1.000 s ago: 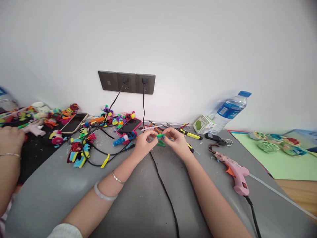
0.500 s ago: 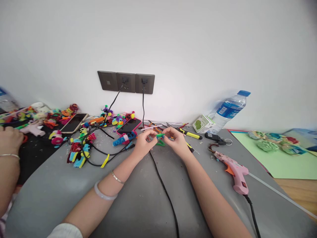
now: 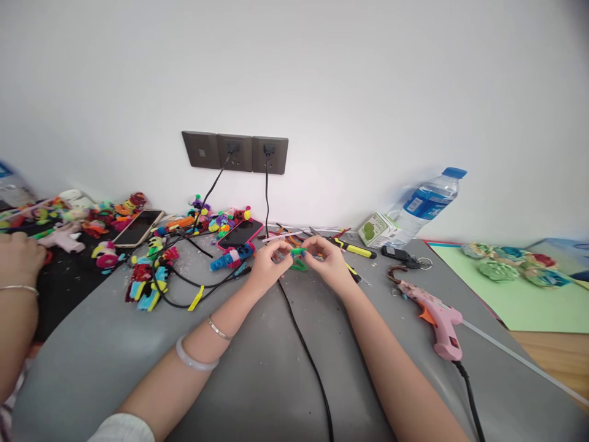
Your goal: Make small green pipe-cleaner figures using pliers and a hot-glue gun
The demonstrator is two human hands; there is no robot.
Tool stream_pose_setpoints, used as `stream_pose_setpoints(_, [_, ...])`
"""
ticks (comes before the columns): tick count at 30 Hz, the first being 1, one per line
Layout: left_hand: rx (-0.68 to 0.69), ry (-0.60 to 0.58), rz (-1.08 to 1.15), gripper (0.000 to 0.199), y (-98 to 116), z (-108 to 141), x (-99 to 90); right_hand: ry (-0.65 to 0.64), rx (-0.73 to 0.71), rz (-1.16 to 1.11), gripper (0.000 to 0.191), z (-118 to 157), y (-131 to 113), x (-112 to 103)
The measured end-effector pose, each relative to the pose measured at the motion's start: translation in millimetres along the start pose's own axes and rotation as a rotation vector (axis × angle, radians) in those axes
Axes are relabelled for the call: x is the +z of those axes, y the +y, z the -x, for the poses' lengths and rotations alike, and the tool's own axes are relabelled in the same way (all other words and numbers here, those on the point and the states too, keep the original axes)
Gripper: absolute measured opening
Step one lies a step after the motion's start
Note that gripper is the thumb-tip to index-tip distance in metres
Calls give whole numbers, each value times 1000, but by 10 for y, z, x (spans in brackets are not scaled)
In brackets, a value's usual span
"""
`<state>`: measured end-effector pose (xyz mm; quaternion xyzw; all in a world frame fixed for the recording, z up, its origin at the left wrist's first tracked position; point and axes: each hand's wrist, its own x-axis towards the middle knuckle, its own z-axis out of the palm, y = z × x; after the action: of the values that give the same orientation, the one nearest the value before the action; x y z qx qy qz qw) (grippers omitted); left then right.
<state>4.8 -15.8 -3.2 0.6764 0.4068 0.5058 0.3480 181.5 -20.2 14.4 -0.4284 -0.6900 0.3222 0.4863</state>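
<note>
My left hand (image 3: 267, 265) and my right hand (image 3: 327, 261) meet over the middle of the grey table (image 3: 257, 374). Between their fingertips they pinch a small green craft piece (image 3: 298, 258), which looks like a twisted fuzzy wire. Both hands grip it just above the table top. A black cable (image 3: 304, 350) runs under my hands toward me.
A pink glue gun (image 3: 437, 319) lies at the right, past it a green sheet (image 3: 529, 294) with paper flowers. A water bottle (image 3: 426, 202), small carton (image 3: 377, 230) and keys (image 3: 405, 258) stand behind. Two phones (image 3: 239, 234) and colourful craft figures (image 3: 147, 279) fill the left. Another person's hand (image 3: 18, 258) rests far left.
My fingers shift slightly on the green piece. The other person's hand at the far left moves a little. Nothing else differs.
</note>
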Motion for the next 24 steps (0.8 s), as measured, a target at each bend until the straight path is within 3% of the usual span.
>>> stream_pose_setpoints(24, [19, 0, 13, 12, 13, -12, -3, -4, -10, 12, 12, -2, -5, 1])
